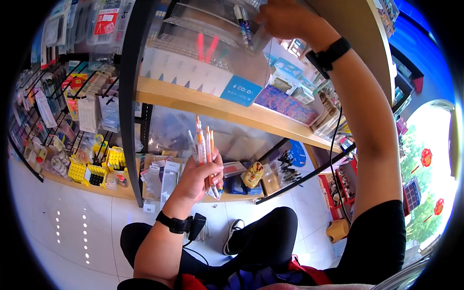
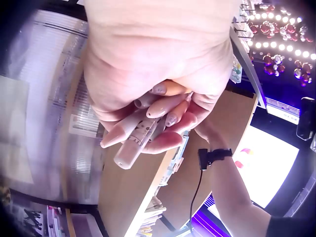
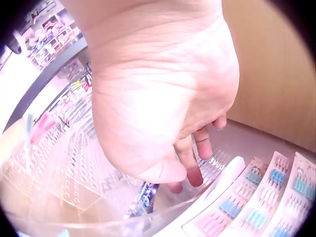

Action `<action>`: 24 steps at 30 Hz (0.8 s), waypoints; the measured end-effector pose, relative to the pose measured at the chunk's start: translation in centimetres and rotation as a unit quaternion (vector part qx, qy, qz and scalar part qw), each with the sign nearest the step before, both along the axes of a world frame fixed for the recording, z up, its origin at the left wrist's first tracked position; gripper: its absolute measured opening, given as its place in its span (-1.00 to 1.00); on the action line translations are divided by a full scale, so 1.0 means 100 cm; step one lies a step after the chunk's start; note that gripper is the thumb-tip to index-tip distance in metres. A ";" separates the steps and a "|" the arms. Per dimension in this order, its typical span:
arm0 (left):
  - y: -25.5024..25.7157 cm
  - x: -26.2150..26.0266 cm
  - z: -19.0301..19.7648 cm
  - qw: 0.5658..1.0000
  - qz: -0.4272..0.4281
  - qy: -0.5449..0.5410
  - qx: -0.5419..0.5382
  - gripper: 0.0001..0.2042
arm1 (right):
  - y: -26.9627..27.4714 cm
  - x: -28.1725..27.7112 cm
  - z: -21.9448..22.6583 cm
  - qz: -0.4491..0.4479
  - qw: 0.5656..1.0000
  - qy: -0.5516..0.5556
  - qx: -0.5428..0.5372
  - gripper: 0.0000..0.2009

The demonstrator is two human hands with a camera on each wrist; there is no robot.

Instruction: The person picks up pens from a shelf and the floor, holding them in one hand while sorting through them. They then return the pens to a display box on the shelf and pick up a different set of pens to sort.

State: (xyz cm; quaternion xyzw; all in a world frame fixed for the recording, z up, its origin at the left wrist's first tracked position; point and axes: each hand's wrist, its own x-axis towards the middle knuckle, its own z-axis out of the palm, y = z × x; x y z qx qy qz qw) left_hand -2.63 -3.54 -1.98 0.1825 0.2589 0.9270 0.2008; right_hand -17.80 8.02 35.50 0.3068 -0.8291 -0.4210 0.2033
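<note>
My left hand [image 1: 200, 179] grips a small bundle of pens [image 1: 199, 140], white and orange, standing upright in front of the shelf. In the left wrist view the fingers curl round the pens' pale ends [image 2: 136, 143]. Up on the top shelf, my right hand [image 1: 287, 19] reaches into a clear pen rack [image 1: 179, 55]. Its fingers [image 3: 185, 158] point downward, loosely bent, with nothing seen between them. Right beside the thumb stands a dark blue patterned pen [image 3: 144, 197]; the head view shows patterned pens [image 1: 244, 29] left of this hand. Two pink pens [image 1: 200, 46] stand farther left.
A wooden shelf edge [image 1: 193, 99] runs between the hands, with a blue-and-white box [image 1: 241, 90] above it. Carded refills [image 3: 256, 202] lie right of the rack. Below are a yellow case [image 1: 253, 174] and packets. A dark post [image 1: 129, 96] stands left; a cable [image 1: 333, 159] hangs right.
</note>
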 end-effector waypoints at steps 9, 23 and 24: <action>-0.005 -0.006 -0.005 1.000 -0.004 -0.006 0.023 -0.78 | 0.019 -0.021 -0.010 0.049 0.993 0.078 0.079 -0.80; -0.013 -0.007 -0.005 0.999 0.010 -0.024 0.032 -0.80 | 0.007 -0.041 -0.009 0.012 0.997 0.076 0.023 -0.80; -0.013 -0.007 -0.005 0.999 0.010 -0.023 0.032 -0.80 | 0.003 -0.036 -0.009 0.012 0.997 0.076 0.023 -0.80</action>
